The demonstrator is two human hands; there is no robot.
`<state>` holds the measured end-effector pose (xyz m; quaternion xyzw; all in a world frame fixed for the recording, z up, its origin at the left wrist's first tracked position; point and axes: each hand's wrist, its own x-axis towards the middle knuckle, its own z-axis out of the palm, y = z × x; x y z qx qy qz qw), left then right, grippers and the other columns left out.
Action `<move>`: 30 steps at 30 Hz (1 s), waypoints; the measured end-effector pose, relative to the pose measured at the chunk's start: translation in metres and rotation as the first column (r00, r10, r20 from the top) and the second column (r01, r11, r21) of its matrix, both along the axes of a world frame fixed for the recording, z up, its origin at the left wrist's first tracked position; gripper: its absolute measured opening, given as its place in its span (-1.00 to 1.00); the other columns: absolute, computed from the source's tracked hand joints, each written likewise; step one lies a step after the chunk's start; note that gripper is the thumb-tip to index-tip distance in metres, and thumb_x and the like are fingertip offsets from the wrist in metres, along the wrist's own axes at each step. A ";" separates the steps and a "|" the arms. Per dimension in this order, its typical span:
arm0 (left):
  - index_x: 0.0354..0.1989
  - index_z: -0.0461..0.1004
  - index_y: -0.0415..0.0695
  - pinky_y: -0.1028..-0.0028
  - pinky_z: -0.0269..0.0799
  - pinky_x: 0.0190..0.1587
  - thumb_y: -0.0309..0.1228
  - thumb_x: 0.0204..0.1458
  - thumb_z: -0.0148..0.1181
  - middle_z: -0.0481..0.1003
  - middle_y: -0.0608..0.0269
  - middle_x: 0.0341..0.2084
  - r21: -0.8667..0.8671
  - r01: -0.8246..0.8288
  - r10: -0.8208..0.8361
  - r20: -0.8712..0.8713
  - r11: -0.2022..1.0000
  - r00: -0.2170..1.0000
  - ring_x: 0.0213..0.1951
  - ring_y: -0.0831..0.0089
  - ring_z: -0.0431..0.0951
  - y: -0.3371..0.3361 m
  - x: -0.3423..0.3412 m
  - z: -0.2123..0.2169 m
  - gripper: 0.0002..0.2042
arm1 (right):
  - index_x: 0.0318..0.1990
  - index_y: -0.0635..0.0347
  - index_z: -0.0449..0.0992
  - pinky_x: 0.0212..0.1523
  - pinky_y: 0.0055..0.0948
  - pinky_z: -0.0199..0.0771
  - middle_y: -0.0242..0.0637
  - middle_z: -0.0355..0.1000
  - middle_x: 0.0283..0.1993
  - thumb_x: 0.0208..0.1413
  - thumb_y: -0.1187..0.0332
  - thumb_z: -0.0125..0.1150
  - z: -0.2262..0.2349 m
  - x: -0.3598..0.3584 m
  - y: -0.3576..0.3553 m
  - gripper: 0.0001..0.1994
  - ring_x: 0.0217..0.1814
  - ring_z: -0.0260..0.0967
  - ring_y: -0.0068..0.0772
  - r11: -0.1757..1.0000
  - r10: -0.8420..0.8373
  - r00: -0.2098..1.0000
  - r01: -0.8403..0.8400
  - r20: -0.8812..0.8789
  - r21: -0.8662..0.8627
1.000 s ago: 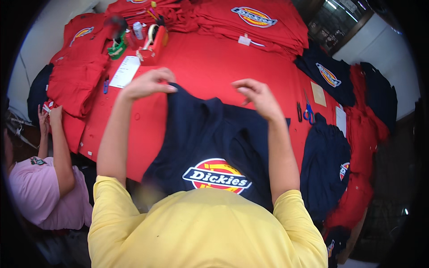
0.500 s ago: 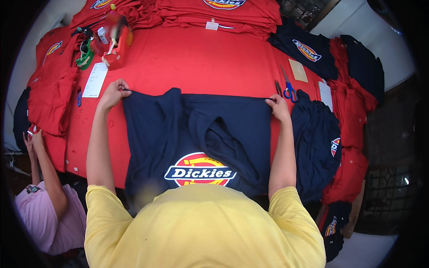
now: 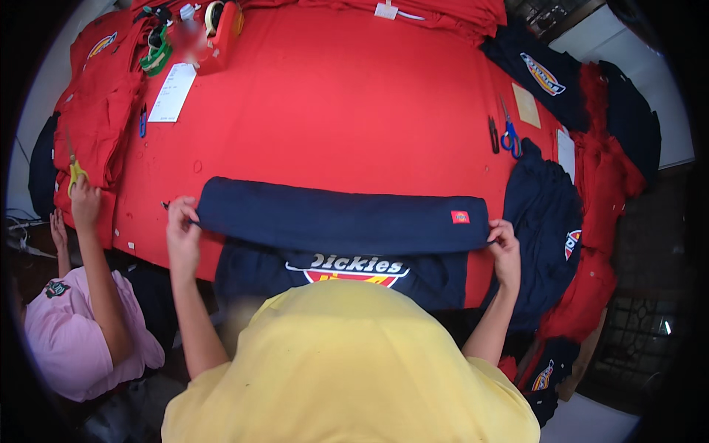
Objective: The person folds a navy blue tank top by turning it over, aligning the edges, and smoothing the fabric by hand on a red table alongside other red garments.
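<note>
A navy shirt (image 3: 340, 214) lies in front of me with its hem edge folded back into a wide band. Below the band, part of the shirt's printed logo (image 3: 351, 267) shows; the band covers the rest. A small red label (image 3: 460, 217) sits near the band's right end. My left hand (image 3: 185, 225) pinches the band's left corner, and a small dark tip I cannot make out pokes out beside those fingers. At the opposite corner, my right hand (image 3: 504, 244) grips the cloth between thumb and fingers.
Blue-handled scissors (image 3: 509, 140) and dark thread snips (image 3: 493, 135) lie right. A tape dispenser (image 3: 220, 40), paper slip (image 3: 171, 92) and blue snips (image 3: 143, 122) are far left. Shirt piles (image 3: 543, 199) line the edges. At left, a co-worker's hand (image 3: 86, 203) holds yellow scissors (image 3: 75, 173).
Both my hands have come nearer to me with the shirt's edge, folding it over the logo. The red label now shows. The co-worker's hand has risen with yellow scissors in it.
</note>
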<state>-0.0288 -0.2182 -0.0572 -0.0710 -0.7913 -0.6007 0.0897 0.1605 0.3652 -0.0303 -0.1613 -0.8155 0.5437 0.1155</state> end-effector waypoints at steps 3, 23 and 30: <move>-0.43 0.24 -0.21 0.32 0.24 0.12 -0.78 -0.20 -0.11 0.35 0.01 -0.15 -0.294 -0.258 0.236 -0.111 0.920 0.965 0.01 0.14 0.40 0.029 0.048 -0.025 -0.81 | -0.43 0.22 0.38 0.07 -0.46 0.27 -0.23 0.29 0.02 -0.15 0.74 -0.06 -0.038 0.021 -0.037 -0.80 0.07 0.31 -0.30 0.928 -0.265 0.964 0.256 -0.002 0.271; -0.28 0.23 -0.20 0.63 0.24 -0.41 -0.77 0.02 -0.17 0.36 0.19 -0.25 -0.005 -0.337 0.335 -0.075 0.942 0.939 -0.45 0.61 0.33 0.028 0.048 -0.043 -0.81 | -0.36 0.24 0.28 -0.31 -0.54 0.30 -0.15 0.38 -0.04 -0.20 0.77 -0.13 -0.050 0.005 -0.060 -0.75 -0.14 0.39 -0.30 0.745 -0.339 0.911 0.412 -0.235 0.524; -0.24 0.23 -0.18 0.62 0.27 -0.27 -0.77 0.00 -0.17 0.32 0.21 -0.25 0.008 -0.315 0.314 -0.085 0.949 0.946 -0.32 0.56 0.35 0.027 0.047 -0.049 -0.78 | -0.34 0.23 0.30 -0.32 -0.58 0.28 -0.20 0.39 -0.03 -0.16 0.76 -0.08 -0.049 0.006 -0.061 -0.76 -0.21 0.35 -0.43 0.782 -0.352 0.906 0.423 -0.236 0.458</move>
